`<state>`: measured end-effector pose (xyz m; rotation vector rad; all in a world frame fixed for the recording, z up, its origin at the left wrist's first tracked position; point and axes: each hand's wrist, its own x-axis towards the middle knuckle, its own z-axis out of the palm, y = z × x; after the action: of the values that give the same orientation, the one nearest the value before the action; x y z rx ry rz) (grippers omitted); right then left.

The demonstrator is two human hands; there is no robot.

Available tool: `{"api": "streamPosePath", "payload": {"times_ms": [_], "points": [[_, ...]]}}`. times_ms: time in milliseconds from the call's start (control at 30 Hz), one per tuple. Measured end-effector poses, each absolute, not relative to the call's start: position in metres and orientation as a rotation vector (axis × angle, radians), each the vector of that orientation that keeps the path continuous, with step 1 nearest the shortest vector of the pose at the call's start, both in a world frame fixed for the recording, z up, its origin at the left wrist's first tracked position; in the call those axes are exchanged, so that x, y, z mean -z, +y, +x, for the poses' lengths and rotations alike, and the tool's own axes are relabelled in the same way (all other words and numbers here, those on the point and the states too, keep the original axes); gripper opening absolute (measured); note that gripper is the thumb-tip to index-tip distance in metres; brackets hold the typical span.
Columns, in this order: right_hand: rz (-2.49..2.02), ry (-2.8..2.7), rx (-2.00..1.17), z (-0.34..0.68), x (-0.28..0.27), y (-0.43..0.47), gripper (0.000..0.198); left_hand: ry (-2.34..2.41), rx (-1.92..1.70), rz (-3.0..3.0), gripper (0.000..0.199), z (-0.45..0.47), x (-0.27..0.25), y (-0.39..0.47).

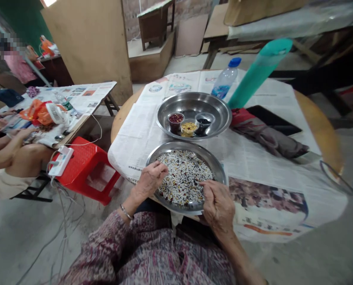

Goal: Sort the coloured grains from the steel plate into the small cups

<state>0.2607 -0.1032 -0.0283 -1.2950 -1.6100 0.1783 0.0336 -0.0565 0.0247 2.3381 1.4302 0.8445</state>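
- Lying in the near bowl [216, 160] on the desk [327, 130], grains [184, 172] were judged light, hard and prone to roll.
- By fingertip pinch, single grains were best taken.
- Left hand [151, 179] and right hand [219, 204] were curled, fingertips drawn in; whether any grain was gripped could not be told.

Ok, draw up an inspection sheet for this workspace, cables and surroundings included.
Surface: wooden table, rounded edge, covered with newspaper.
Job's things: near metal basin holding mixed grains; far basin holding three small cups of red, yellow and dark pieces.
Clutter: bottle, green tube-shaped thing, grey-and-red bundle.
Hands: left hand at the near metal basin's left, right hand at its right, fingers curled; anything pinched is too small to tell.
Cables: power strip on red stool; cables trail onto the floor.
Surroundings: neighbouring table with a fan; seated person beside it.
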Motion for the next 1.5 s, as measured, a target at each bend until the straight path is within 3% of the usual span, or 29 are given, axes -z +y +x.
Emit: {"api": "streamPosePath", "payload": {"times_ms": [700,967,1200,1400,1500], "points": [[-1.289,-1.619,-0.183,0.263,0.032,-0.103,0.023,1.401,-0.958,2.355,0.007,0.033,-0.023,-0.057],[-1.324,-1.638,-0.194,0.262,0.029,-0.104,0.02,1.224,-1.002,2.403,0.013,0.03,-0.025,-0.053],[-1.281,-2.007,-0.009,0.266,-0.007,-0.104,0.012,1.338,-1.331,2.284,0.016,0.01,-0.028,-0.017],[-0.942,-2.567,-0.367,0.245,-0.029,-0.087,0.018,1.294,-1.07,1.998,0.024,-0.005,-0.014,0.01],[-0.981,-2.623,-0.375,0.241,-0.02,-0.07,0.02,1.253,-1.048,2.03,0.029,-0.009,-0.007,0.012]]}}
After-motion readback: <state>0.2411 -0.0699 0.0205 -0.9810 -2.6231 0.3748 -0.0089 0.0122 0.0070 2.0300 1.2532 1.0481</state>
